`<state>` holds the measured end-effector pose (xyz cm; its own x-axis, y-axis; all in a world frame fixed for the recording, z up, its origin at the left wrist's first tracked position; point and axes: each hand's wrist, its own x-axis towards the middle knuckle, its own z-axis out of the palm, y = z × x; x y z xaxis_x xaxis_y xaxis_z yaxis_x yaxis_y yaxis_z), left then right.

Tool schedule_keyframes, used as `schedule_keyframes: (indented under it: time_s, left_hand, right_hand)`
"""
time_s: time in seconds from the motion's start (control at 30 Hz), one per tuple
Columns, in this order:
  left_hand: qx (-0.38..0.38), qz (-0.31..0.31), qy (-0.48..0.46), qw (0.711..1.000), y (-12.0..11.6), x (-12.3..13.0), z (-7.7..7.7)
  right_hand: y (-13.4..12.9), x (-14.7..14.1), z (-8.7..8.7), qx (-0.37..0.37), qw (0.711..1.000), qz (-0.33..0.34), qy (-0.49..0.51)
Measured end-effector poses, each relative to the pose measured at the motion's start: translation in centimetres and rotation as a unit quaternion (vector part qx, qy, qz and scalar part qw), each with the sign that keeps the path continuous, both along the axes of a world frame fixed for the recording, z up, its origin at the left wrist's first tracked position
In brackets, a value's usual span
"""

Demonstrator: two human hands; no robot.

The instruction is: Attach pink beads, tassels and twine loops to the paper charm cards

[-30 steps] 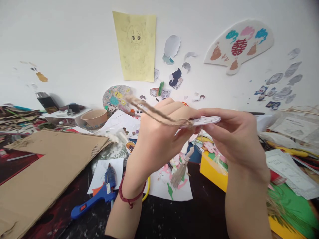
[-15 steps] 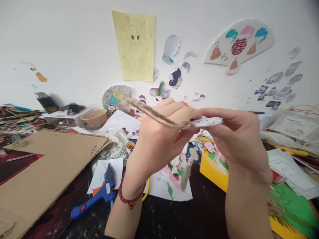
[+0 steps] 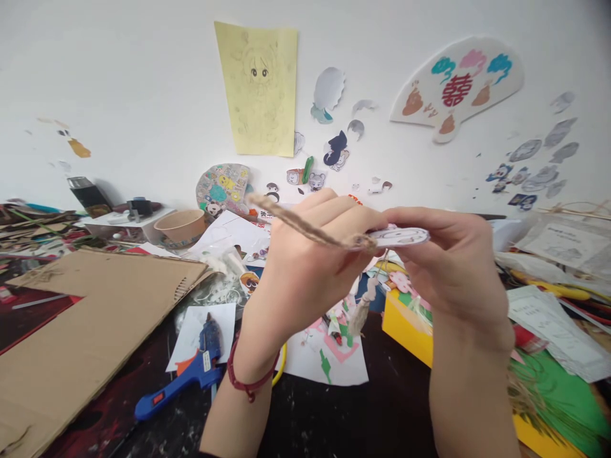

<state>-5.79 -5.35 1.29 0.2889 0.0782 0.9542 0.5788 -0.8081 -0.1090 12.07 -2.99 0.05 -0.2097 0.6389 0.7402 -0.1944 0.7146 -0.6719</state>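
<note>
Between my two hands, raised above the table, is a flat white paper craft piece seen nearly edge-on, with dark lines on it. A brown twine cord is fixed at its near edge and runs out to the left over my left hand. My left hand is closed on the piece's left side; its fingertips are hidden behind it. My right hand pinches the right side between thumb and fingers. Below the hands dangles a pale tassel on a thin string.
A blue glue gun lies on white paper at the left, beside a large cardboard sheet. Paper scraps cover a white sheet in the middle. A yellow box stands at right. Behind are a bowl and a black flask.
The paper piece has tilted slightly, so more of its lined face shows. The tassel has swung a little upward and left. Both hands keep their hold.
</note>
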Motion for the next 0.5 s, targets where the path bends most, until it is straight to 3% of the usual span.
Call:
schedule_keyframes:
  time_s: [0.27, 0.5]
  left_hand:
    - [0.011, -0.001, 0.006, 1.000, 0.10, -0.07, 0.14]
    - [-0.004, -0.011, -0.002, 1.000, 0.33, -0.32, 0.05]
  right_hand:
    - [0.04, -0.11, -0.11, 0.005, 1.000, 0.002, 0.007]
    - [-0.37, 0.50, 0.23, -0.048, 0.998, 0.020, -0.038]
